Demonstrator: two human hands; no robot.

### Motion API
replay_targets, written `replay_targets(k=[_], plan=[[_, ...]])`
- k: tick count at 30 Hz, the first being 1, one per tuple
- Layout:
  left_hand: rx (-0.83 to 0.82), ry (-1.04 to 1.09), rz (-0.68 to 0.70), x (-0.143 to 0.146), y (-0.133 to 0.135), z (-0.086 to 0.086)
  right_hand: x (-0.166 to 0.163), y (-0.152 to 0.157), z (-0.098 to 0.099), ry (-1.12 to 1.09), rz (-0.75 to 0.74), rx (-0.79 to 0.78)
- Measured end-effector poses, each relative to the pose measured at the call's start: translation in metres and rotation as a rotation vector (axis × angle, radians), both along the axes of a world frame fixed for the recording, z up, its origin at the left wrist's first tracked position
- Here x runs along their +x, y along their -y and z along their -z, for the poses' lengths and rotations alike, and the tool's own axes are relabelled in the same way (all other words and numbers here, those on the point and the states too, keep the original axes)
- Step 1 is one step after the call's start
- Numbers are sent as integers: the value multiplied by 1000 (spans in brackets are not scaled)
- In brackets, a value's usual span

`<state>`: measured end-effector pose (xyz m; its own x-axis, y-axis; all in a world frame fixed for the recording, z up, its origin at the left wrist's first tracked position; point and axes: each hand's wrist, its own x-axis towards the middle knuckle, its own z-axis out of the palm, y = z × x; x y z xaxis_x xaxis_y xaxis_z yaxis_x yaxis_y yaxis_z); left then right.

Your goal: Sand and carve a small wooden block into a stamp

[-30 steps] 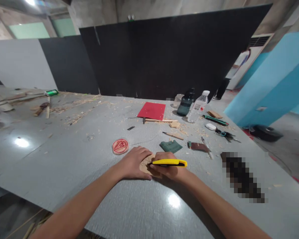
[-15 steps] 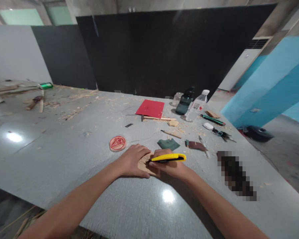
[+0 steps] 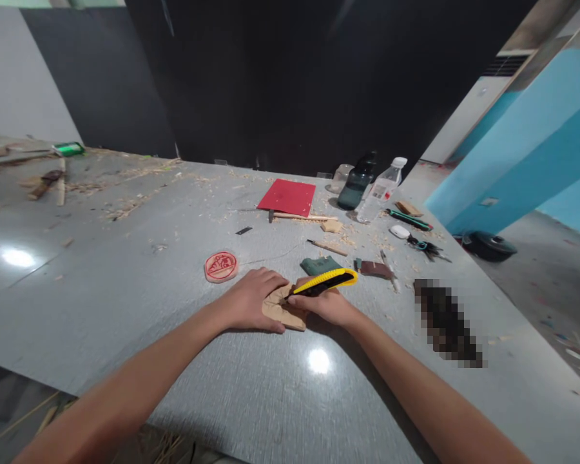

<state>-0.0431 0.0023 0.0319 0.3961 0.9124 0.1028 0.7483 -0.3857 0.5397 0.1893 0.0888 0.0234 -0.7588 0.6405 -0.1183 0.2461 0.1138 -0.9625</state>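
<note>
My right hand (image 3: 326, 305) grips a yellow and black utility knife (image 3: 325, 281), its tip down on a small tan piece of wood (image 3: 290, 314) with dark lines on its face. Thumb and fingers of my left hand (image 3: 255, 301) clasp the left side of that wood and press it to the grey table. Just left of my left hand lies a pale disc with a red carved design (image 3: 221, 266). A green cloth-like scrap (image 3: 319, 265) rests beyond my right hand.
Behind lie a red sheet (image 3: 288, 197), a hammer (image 3: 303, 216), a thin wooden-handled tool (image 3: 327, 247) and a brown strip (image 3: 374, 268). Two bottles, a dark one (image 3: 356, 185) and a clear one (image 3: 383, 191), stand near the black panel. Keys (image 3: 426, 247) and a pixelated dark patch (image 3: 448, 323) are at right.
The knife's rear end has tipped upward while its tip stays on the wood. My head view has shifted, so the table's things sit slightly higher and further left.
</note>
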Motion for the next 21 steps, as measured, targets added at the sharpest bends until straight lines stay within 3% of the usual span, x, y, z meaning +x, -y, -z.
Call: replay_targets(k=[5,11,21], plan=[[-5,1,2,-1,-1,0,1,-1,3,53,5,-22],[35,12,5,-6,-2,6,-7,8,8,-87,59,-65],[23,30,1,-7,0,6,-13,14,6,-105,25,146]])
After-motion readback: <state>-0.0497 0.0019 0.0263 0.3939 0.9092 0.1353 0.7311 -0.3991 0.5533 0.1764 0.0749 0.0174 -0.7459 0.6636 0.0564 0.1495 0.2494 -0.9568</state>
